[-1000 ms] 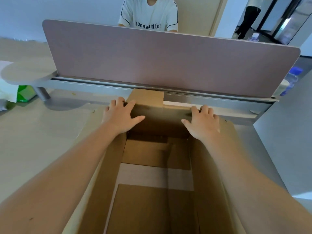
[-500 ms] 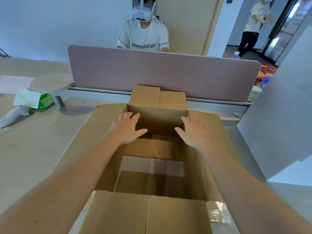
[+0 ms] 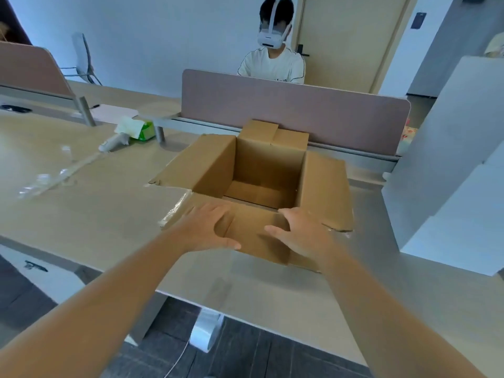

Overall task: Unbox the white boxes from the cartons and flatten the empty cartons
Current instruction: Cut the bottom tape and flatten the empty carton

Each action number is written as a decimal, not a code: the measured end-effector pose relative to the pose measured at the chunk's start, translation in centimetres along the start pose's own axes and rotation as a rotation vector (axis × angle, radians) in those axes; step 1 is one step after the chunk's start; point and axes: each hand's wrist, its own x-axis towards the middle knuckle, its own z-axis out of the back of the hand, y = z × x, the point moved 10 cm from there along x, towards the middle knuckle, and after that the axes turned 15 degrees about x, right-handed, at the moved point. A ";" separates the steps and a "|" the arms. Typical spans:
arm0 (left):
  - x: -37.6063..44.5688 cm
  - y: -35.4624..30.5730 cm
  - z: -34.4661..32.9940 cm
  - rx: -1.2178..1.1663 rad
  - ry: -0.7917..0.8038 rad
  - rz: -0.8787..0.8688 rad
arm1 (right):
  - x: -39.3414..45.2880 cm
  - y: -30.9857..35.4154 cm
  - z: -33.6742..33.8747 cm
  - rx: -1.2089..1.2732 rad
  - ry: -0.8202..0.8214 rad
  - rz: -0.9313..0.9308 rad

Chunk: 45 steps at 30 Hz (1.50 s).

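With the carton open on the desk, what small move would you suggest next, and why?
Probably grip the near flap and tip the carton over to start flattening it: it looks empty inside, and the left hand and right hand both rest open on that flap.

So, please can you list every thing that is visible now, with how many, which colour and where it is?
carton: 1, brown, open and empty, centre of desk
desk: 1, light wood colour, under the carton
white boxes: several stacked, exact count unclear, right edge
divider panel: 1, mauve, behind the carton
tissue pack: 1, green and white, far left of desk
tape strips: clear, count unclear, left on desk
other person: 1, white shirt, white headset, behind the divider
left hand: 1, open, on the carton's near flap
right hand: 1, open, on the near flap
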 end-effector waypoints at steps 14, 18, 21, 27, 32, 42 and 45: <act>-4.6 3.9 4.4 0.098 -0.373 0.301 | -5.6 -0.1 1.0 0.170 -0.213 0.021; -5.5 5.8 6.6 -0.170 -0.531 0.481 | -5.5 -1.4 1.6 0.323 -0.282 -0.177; -4.9 7.9 5.2 -0.529 -0.511 0.629 | -4.8 -2.1 1.2 0.488 -0.306 -0.266; -0.8 8.8 -2.0 -1.017 -0.143 0.631 | -2.5 -3.3 -0.9 0.764 -0.325 -0.370; 2.1 9.6 -2.5 -1.273 -0.370 0.494 | -1.3 -4.5 -1.3 1.067 -0.637 -0.232; 5.2 9.0 -2.2 -1.257 -0.483 0.259 | -0.4 -5.0 -1.3 0.935 -0.794 -0.154; 5.6 9.2 -1.6 -1.342 -0.534 0.251 | 0.1 -5.1 -0.7 0.954 -0.818 -0.169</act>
